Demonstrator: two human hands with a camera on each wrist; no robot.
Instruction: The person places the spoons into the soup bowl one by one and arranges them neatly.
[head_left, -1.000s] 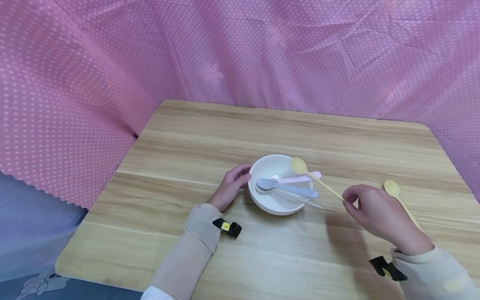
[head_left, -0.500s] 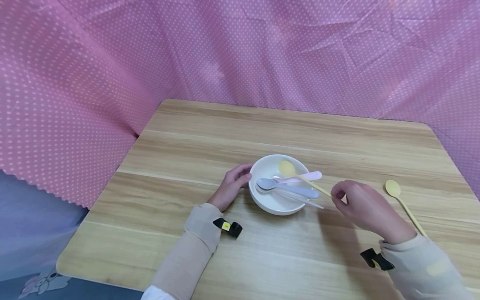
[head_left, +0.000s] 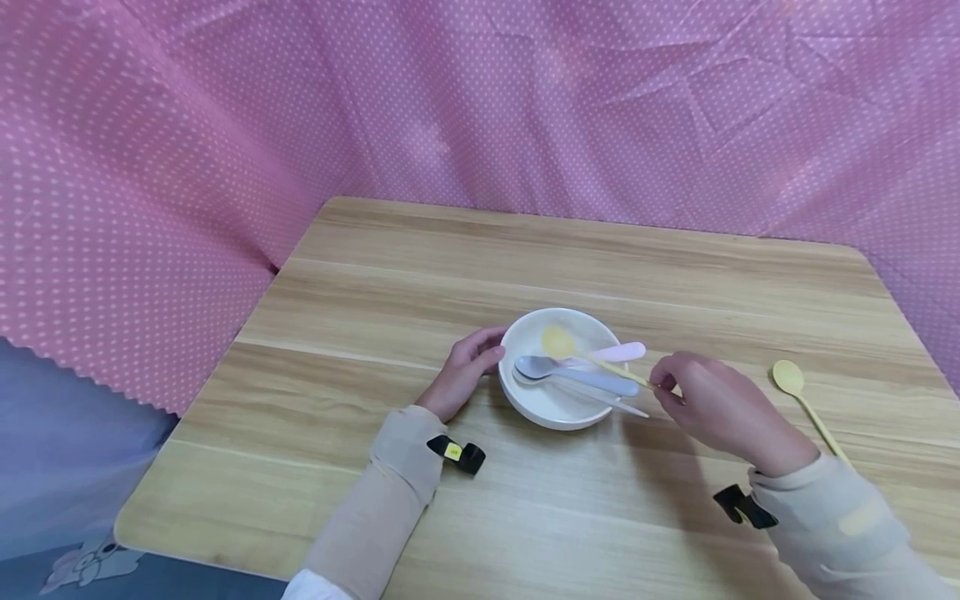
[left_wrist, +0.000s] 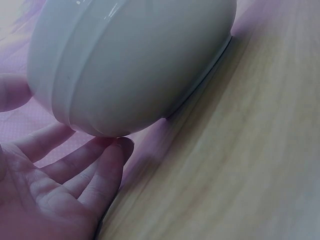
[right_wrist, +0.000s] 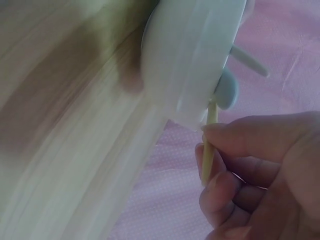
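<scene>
A white bowl (head_left: 557, 412) stands on the table. My left hand (head_left: 461, 375) rests against its left outer side, with thumb and fingertips touching the wall in the left wrist view. Between thumb and fingers, my right hand (head_left: 712, 404) pinches the handle end of a yellow spoon (head_left: 558, 342). This spoon's round head is over the inside of the bowl, and its handle slants across the right rim. Also in the bowl lie a blue spoon (head_left: 600, 381), a pink-handled spoon (head_left: 626, 352) and a white spoon (head_left: 618, 406), their handles sticking out to the right.
Another yellow spoon (head_left: 789, 377) lies on the wooden table (head_left: 525, 267) at the right, beyond my right forearm, which hides part of its handle. A pink dotted cloth (head_left: 450, 108) hangs behind the table and along its left side.
My right hand has moved left toward the bowl, bringing the yellow spoon's head from the right rim to over the bowl's inside and lower. The left hand stays at the bowl.
</scene>
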